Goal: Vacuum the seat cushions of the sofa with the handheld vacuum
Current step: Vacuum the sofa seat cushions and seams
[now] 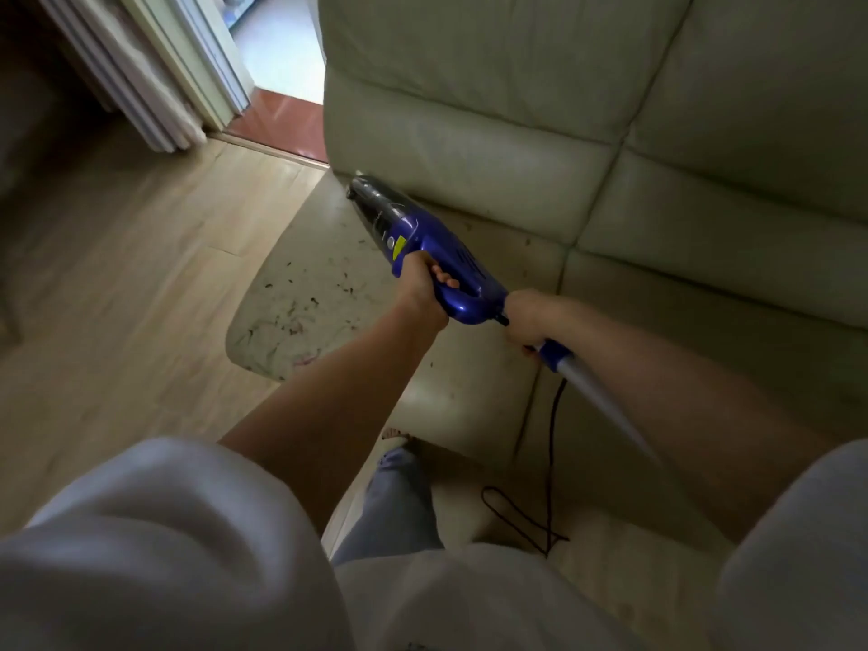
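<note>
Vacuum [437,256] lay nose-down at seat cushion's [300,274] back corner, left hand [425,288] gripping its loop handle, right hand [528,319] clasping the rear tube; rigid, likely light, best steered two-handed.

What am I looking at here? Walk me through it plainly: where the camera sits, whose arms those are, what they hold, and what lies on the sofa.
There is one picture, taken by a camera worn on a person's head, looking down and forward, so the two bare arms are the wearer's own. No robot is involved. The left hand grips the handle of a blue handheld vacuum, fingers curled round it. The right hand holds the silver tube at the vacuum's back end. The nozzle points at the far corner of the pale seat cushion, near the backrest. Dark crumbs and bits of debris lie scattered on the cushion's left part. A black cord hangs down from the vacuum.
</note>
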`<state>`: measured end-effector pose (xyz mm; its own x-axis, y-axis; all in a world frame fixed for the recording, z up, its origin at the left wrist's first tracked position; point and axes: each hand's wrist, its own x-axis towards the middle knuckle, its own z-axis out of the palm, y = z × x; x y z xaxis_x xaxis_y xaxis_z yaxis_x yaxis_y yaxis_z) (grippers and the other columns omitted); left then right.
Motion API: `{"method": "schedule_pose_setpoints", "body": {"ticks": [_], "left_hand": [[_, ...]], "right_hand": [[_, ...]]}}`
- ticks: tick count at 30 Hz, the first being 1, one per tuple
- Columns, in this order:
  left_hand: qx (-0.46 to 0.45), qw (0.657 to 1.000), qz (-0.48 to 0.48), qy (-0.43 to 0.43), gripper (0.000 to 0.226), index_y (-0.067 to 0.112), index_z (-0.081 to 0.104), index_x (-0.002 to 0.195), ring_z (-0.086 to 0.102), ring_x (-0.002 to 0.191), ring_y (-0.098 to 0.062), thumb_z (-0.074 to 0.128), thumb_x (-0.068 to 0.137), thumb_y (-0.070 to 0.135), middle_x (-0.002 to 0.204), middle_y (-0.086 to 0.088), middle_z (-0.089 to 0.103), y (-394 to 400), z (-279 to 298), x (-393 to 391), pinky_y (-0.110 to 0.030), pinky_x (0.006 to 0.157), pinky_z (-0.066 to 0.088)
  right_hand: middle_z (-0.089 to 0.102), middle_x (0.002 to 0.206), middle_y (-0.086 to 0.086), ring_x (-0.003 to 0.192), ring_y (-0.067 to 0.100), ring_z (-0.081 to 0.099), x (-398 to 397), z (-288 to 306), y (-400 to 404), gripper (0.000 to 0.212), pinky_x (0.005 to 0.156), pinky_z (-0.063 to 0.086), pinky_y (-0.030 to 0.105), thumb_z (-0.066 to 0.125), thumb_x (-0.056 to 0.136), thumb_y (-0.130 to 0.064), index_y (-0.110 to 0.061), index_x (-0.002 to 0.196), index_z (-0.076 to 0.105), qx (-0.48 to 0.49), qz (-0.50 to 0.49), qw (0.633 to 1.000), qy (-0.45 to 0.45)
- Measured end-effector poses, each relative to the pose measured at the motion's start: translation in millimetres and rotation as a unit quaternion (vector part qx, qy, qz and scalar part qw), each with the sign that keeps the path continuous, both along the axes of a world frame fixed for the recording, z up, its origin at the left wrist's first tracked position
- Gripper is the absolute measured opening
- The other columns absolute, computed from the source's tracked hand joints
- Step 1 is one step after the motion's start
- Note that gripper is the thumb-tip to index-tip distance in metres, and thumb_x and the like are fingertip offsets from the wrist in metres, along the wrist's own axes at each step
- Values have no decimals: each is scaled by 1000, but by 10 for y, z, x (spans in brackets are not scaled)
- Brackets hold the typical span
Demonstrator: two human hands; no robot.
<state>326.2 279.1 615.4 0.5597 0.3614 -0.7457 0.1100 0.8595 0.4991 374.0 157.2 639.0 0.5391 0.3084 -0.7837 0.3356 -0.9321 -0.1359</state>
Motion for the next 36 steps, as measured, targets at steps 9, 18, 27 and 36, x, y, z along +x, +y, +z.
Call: {"method": "schedule_pose_setpoints", "body": {"ticks": [9,18,27,36], "left_hand": [[-11,997,4,78,33,15,39,55,35,30,-6,40,86,3,34,5,37,1322,-377,370,-14,34,34],[7,973,-35,227,8,13,52,81,43,47,-11,45,86,13,58,0,45,1756,-680,643,-24,47,38],[140,942,-28,303,30,4,58,113,52,62,-17,49,89,19,78,-7,57,1998,-816,598,-25,46,38],[159,941,-88,286,35,6,54,120,50,57,-14,51,85,8,73,-4,51,1362,-705,231,-23,43,37]], "right_hand": [[50,68,11,54,20,48,347,-305,1363,28,46,40,30,48,96,-8,-4,123,53,-65,-68,996,2],[43,70,8,56,17,43,647,-610,1881,21,61,42,26,48,95,-6,-5,115,55,-84,-79,993,-9],[53,70,10,53,19,51,506,-719,2050,9,43,42,28,47,96,-7,-4,104,49,-51,-73,995,52],[51,70,11,53,19,49,158,-582,1379,9,43,39,29,46,97,-10,-4,104,45,-57,-88,993,56]]}}
